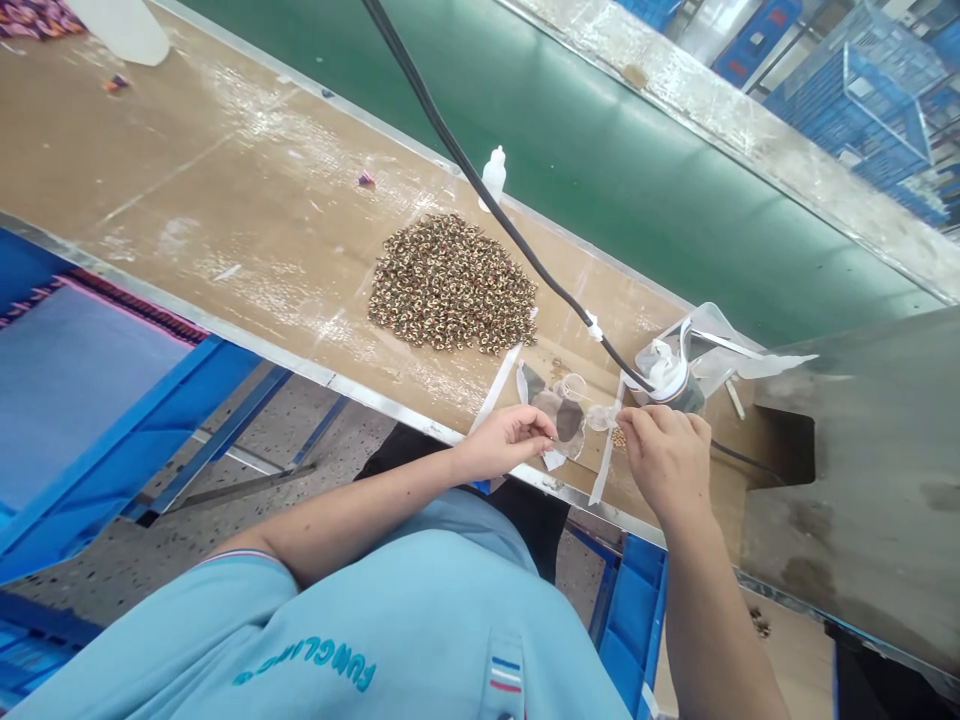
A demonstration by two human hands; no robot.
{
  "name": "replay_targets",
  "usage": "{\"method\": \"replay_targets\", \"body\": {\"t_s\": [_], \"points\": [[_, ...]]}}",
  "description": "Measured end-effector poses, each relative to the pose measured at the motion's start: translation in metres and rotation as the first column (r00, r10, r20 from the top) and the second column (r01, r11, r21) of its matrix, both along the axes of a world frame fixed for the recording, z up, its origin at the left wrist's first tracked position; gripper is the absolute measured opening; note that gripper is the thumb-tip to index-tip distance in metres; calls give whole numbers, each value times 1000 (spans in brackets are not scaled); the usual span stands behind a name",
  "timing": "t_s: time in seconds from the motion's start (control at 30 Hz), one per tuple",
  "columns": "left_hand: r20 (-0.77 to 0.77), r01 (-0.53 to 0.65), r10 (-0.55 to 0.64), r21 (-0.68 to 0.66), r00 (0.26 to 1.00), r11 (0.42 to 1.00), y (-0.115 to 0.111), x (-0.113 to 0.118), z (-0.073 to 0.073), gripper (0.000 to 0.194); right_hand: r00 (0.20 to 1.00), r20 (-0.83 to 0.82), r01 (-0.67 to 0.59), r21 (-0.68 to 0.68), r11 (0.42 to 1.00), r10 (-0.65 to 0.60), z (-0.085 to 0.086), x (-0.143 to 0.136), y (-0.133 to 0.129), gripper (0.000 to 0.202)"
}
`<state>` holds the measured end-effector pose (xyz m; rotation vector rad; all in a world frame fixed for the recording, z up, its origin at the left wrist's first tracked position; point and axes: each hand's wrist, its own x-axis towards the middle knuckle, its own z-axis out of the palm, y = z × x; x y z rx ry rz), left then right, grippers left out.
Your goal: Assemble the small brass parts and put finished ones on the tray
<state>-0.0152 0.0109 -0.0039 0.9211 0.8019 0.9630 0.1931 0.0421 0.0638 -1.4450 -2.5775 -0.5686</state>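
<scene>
My left hand [514, 440] is closed in a pinch at the front part of the bench, beside a dark, stained patch [570, 420] on a greyish sheet. Whatever sits between its fingertips is too small to name. To the right, my right hand [669, 455] is also pinched, its fingertips by a small clear dish [600, 418]. What those fingers hold, if anything, cannot be made out. Tiny golden pieces [619, 438] lie just left of the right hand. A large heap of small brown and gold pieces [454, 285] spreads on the bench beyond my left hand.
A white squeeze bottle [493, 178] stands at the bench's far edge. A black cable [517, 235] hangs across the view to a clear plastic bag and container [667, 375]. Metal housing [862, 480] borders the right side. Blue crates [112, 400] stand below left.
</scene>
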Motion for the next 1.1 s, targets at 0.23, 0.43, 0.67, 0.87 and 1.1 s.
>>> {"method": "replay_targets", "body": {"t_s": [0.23,0.43,0.67,0.87,1.1], "points": [[29,-15,16,-33,999,999,-1,0,3,16,998,26,-64,30,997,64,2,1,-2,18],[72,-17,24,-96,997,995,0,0,3,17,994,-102,-34,3,999,34,-1,3,-2,20],[168,-7,49,-246,985,969,0,3,9,27,778,-594,93,-210,973,-203,-10,-2,-24,18],[260,49,56,-384,964,922,-4,10,13,39,601,-756,22,-309,951,-259,-29,-31,-52,14],[261,74,37,-400,965,914,-3,7,11,39,596,-754,-16,-354,935,-276,-42,-42,-58,13]]}}
